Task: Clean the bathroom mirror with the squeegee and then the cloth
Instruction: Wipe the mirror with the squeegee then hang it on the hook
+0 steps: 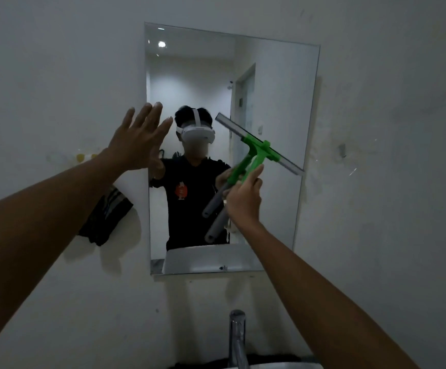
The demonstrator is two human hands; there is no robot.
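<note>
Left hand (136, 141): fingers spread wide, holding nothing, at the mirror's (275, 83) left edge.
Cloth (104, 217): hanging on the wall below those fingers, probably unused.
Right hand (243, 195): fingers curled round the squeegee (256, 150), blade slanted above them on the glass.
Progress: squeegee stage; cloth wipe remains.

Mirror (270, 83): frameless glass, glossy, reflective. Squeegee (256, 153): green plastic head, smooth, slightly shiny; pale strip along blade, material unclear; grey matt handle. Wall (389, 209): painted white, matt, scuffed and stained. Tap (237, 339): polished metal, chrome-like sheen. Dark cloth (104, 217) hanging on wall: soft, matt, creased.
</note>
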